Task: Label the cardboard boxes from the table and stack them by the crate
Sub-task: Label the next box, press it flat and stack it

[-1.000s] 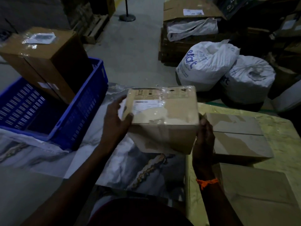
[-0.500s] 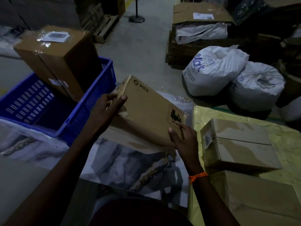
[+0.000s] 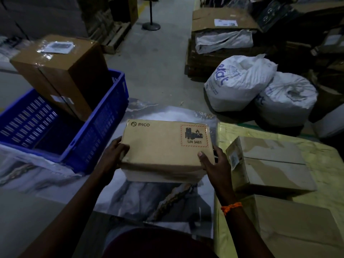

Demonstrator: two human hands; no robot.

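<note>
Both hands hold one cardboard box in the head view. The left hand is curled round the box's near left corner. The right hand grips the near right corner, thumb flat on the top face and fingers wrapped down the side. An orange thread circles the right wrist.

The box's top face reads "PICO" beside a round logo at its far left corner. At its right end, a red hatched-border label shows a battery-and-flame pictogram over "UN 3481".

The box sits level over a marbled sheet, between the blue crate on the left and the yellow-covered table on the right. A taller taped box leans inside the crate; the label on its top is too small to read.

Two more boxes lie on the table, one just beside the right hand and one nearer the camera. Two white sacks with partly legible blue lettering stand beyond the table.
</note>
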